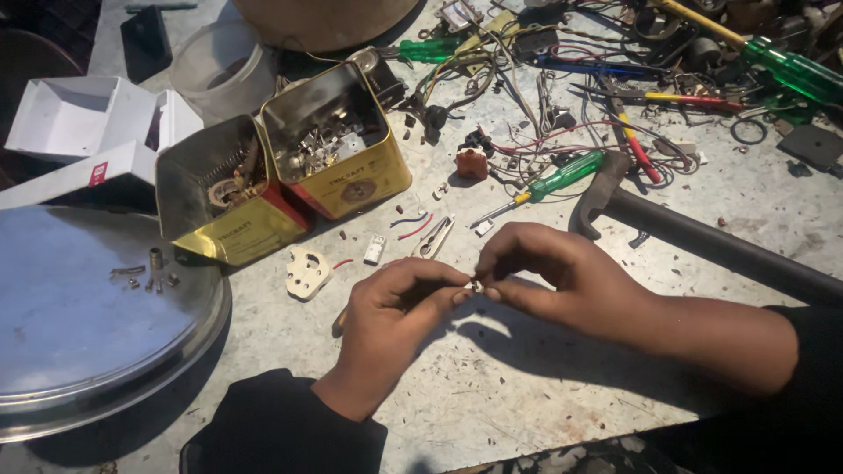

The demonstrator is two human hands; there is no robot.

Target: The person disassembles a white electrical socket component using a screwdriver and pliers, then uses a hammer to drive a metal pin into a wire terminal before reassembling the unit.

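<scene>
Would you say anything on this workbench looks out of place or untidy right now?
Yes. The far side of the workbench is a jumble of tangled wires, with a green-handled screwdriver lying among them. Both yellow tins lie tipped on their sides. Both hands pinch a tiny part.

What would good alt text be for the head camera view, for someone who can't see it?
Two bare hands, left hand and right hand, pinch a tiny metal part between their fingertips over a scratched workbench. Two open yellow tins of hardware, a green-handled screwdriver, a hammer and tangled wires lie behind.
</scene>
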